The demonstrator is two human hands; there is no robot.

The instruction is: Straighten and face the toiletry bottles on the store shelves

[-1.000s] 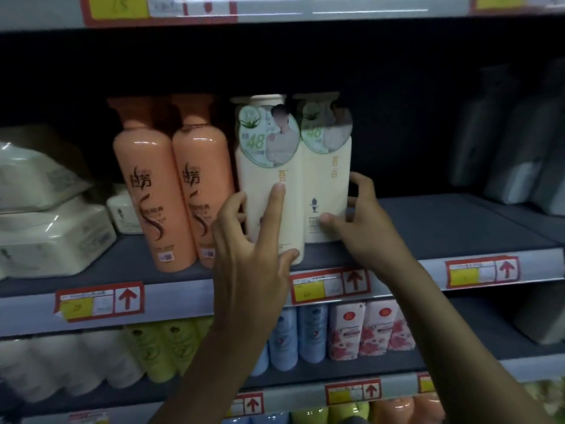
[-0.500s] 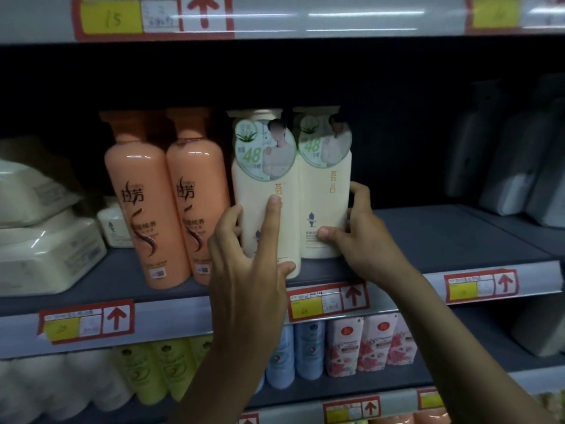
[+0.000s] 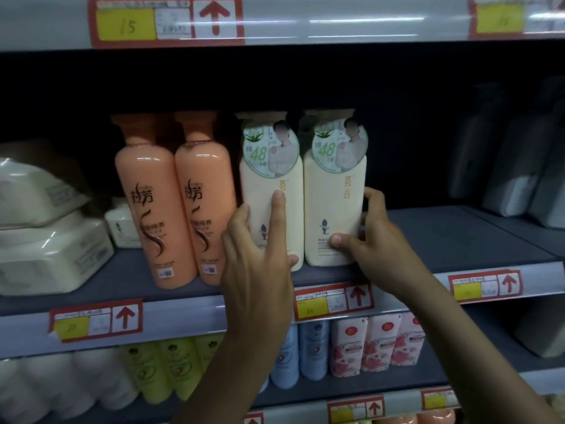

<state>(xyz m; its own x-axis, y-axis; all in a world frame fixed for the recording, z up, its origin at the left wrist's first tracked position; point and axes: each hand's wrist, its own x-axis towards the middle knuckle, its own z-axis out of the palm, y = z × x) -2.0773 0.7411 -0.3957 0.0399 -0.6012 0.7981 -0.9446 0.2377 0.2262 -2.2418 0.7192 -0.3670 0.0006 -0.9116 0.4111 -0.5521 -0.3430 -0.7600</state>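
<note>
Grey middle shelf point(image 3: 443, 240), price tags along its front lip. Standing upright on it, left to right: two orange bottles point(image 3: 171, 209) touching, then two cream bottles point(image 3: 333, 215) just beside them, labels forward. At far left, stacked whitish packs point(image 3: 46, 249), possibly wipes. At far right, dim grey pouches point(image 3: 513, 179). On the lower shelf point(image 3: 428, 384): green, blue and pink floral bottles.

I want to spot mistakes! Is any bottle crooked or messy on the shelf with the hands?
Nothing much stands out. The two orange bottles and two cream bottles stand upright, labels forward. The left hand and right hand each hold a cream bottle. The orange pair sits slightly nearer the edge.
</note>
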